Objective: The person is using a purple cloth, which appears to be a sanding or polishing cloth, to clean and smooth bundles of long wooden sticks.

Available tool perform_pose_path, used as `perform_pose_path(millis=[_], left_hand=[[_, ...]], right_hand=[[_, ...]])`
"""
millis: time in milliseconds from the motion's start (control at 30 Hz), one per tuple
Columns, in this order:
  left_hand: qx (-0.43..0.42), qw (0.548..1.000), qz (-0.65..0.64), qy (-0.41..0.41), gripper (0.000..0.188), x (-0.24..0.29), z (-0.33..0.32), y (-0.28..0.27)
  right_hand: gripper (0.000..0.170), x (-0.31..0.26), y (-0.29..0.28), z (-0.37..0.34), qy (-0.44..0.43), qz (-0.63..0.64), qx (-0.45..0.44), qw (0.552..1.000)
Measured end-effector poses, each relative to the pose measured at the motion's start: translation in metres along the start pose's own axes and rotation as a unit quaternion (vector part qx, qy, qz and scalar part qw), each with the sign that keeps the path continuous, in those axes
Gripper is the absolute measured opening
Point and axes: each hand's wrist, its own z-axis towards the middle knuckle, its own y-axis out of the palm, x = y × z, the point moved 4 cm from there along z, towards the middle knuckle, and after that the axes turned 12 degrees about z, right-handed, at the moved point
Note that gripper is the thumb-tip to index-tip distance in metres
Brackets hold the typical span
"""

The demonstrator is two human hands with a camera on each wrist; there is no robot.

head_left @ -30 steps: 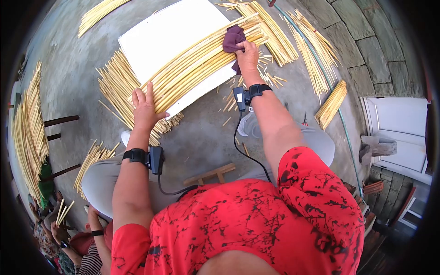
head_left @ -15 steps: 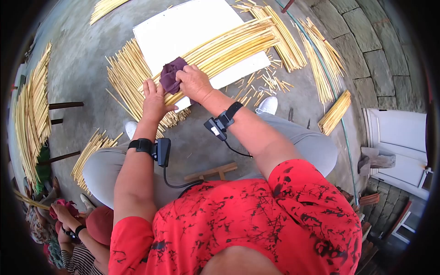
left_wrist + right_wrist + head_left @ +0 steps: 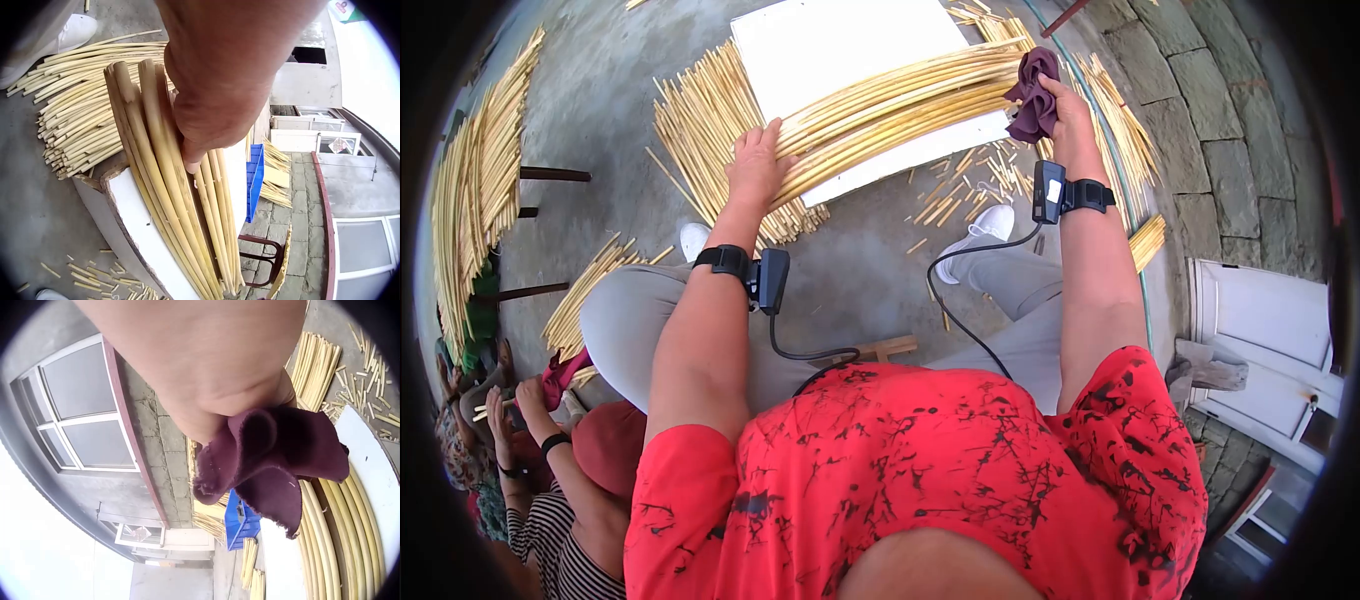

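Note:
Pale yellow reed sticks [image 3: 900, 95] lie side by side across a white board [image 3: 850, 45] in the head view. My left hand [image 3: 757, 165] rests on their left ends. In the left wrist view a fingertip [image 3: 194, 164] of that hand presses down among the sticks, the other fingers hidden behind it. My right hand [image 3: 1072, 115] grips a bunched dark purple cloth [image 3: 1036, 95] at the sticks' right ends. The right wrist view shows the cloth [image 3: 269, 462] hanging in folds from this hand, over the board and sticks.
A thick pile of sticks [image 3: 700, 130] lies left of the board, with more bundles [image 3: 485, 190] further left. Short cut pieces [image 3: 960, 185] litter the floor near a white shoe [image 3: 992, 220]. A blue crate [image 3: 240, 522] stands beyond. Another person [image 3: 590, 480] sits at lower left.
My right hand moved the cloth leftward along the sticks to beside my left hand, then back out to their right ends. My left hand stays on the left ends, its fingers now closer together.

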Motion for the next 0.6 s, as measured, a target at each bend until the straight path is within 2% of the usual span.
perform_pose_path(millis=[33, 133, 200, 267, 333, 433, 500, 533, 600], left_hand=[[0.012, 1.0, 0.011, -0.011, 0.06, 0.003, -0.001, -0.006], [0.025, 1.0, -0.001, -0.019, 0.054, 0.001, 0.004, -0.004], [0.048, 0.999, -0.011, -0.017, 0.048, -0.003, 0.007, -0.005], [0.075, 0.993, -0.086, -0.008, 0.045, -0.013, 0.015, 0.003], [0.077, 0.993, -0.084, -0.014, 0.042, -0.014, 0.018, 0.002], [0.123, 0.983, -0.138, -0.009, 0.043, -0.022, 0.024, 0.004], [0.166, 0.972, -0.145, -0.08, 0.044, -0.02, 0.017, -0.009], [0.165, 0.973, -0.142, -0.079, 0.044, -0.016, 0.015, -0.013], [0.186, 0.95, -0.161, -0.192, 0.043, -0.02, 0.01, -0.019]], right_hand=[[0.027, -0.012, -0.004, -0.007, -0.003, 0.013, -0.016, 1.0], [0.027, -0.046, -0.003, -0.043, 0.027, 0.063, -0.09, 0.994], [0.027, -0.061, -0.002, -0.076, 0.023, 0.029, -0.106, 0.994], [0.028, -0.064, -0.001, -0.103, 0.014, 0.061, -0.153, 0.986], [0.029, -0.058, -0.005, -0.123, 0.008, 0.076, -0.136, 0.988], [0.03, -0.041, -0.026, -0.117, 0.008, 0.139, -0.08, 0.987], [0.031, -0.045, -0.029, -0.114, 0.018, 0.139, -0.095, 0.986], [0.032, -0.047, -0.03, -0.111, 0.027, 0.131, -0.11, 0.985], [0.033, -0.049, -0.024, -0.109, 0.034, 0.138, -0.123, 0.982]])
